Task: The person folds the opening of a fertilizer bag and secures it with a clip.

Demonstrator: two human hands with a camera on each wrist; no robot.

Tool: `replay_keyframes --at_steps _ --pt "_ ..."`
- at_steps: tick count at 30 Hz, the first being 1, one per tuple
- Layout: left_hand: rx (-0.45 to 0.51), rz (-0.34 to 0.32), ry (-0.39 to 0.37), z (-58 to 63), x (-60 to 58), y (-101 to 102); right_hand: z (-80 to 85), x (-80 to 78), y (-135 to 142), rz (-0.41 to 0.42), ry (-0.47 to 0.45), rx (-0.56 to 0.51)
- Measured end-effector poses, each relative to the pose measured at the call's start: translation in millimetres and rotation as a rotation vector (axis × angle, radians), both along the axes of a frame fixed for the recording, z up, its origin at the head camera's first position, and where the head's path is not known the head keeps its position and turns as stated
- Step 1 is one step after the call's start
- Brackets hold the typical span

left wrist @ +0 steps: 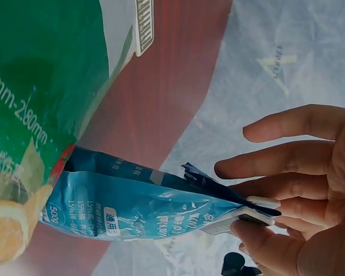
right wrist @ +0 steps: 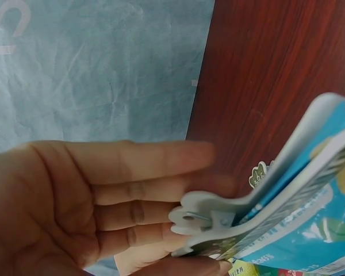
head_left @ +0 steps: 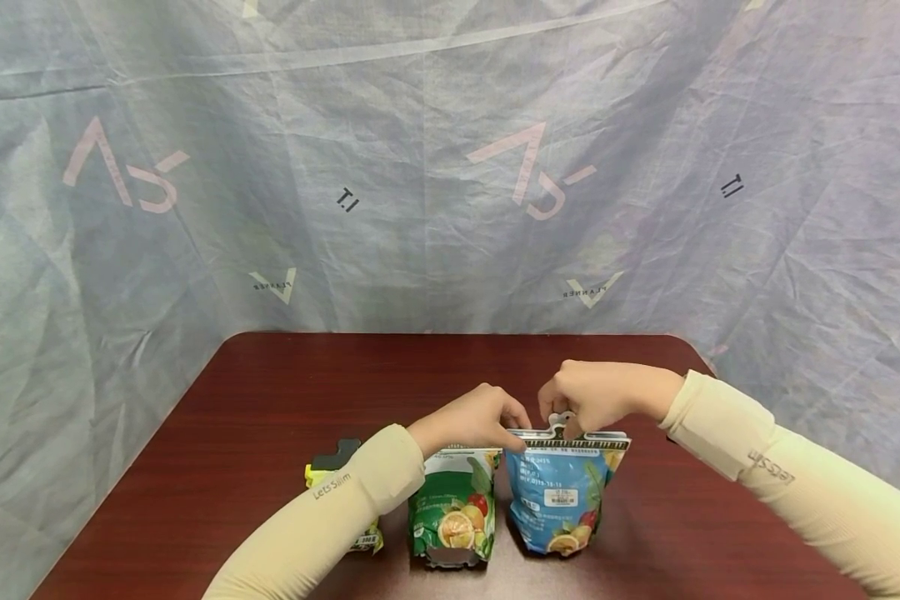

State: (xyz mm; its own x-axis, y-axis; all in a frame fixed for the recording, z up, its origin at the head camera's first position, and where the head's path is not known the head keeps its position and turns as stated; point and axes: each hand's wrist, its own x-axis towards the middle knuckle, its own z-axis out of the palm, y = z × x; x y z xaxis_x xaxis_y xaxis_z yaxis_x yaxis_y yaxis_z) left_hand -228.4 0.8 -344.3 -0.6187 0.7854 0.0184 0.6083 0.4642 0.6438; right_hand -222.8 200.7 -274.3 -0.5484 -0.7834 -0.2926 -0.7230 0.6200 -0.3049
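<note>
A blue fertilizer-like bag with fruit pictures (head_left: pixel 558 500) stands upright on the table. Along its top edge lies a white sealing clip with ruler-like marks (head_left: pixel 607 440). My right hand (head_left: pixel 600 396) holds the clip's raised handle in the middle, thumb on the near side and fingers behind. In the right wrist view the clip's two long bars (right wrist: pixel 299 167) stand apart with the bag's top between them. My left hand (head_left: pixel 483 417) pinches the bag's left top corner at the clip's end, thumb in front, other fingers loosely spread.
Left of the blue bag stands a green bag with fruit pictures (head_left: pixel 450 504), a ruler-marked clip (left wrist: pixel 144 26) at its top. A yellow bag (head_left: pixel 367 540) is partly hidden behind the left sleeve, a dark object (head_left: pixel 337 454) above it. The red-brown table (head_left: pixel 330 375) meets a grey curtain (head_left: pixel 420 275).
</note>
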Motion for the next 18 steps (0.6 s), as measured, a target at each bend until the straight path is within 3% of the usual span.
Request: replay_keyframes --at_steps 7,18 --pt "-0.012 -0.021 0.014 1.6 0.2 0 -2.5 0.6 9 0.043 0.028 -0.057" --pt "-0.01 -0.013 -0.004 2.4 3.3 1 -8.6 3.1 29 -0.015 -0.03 -0.17"
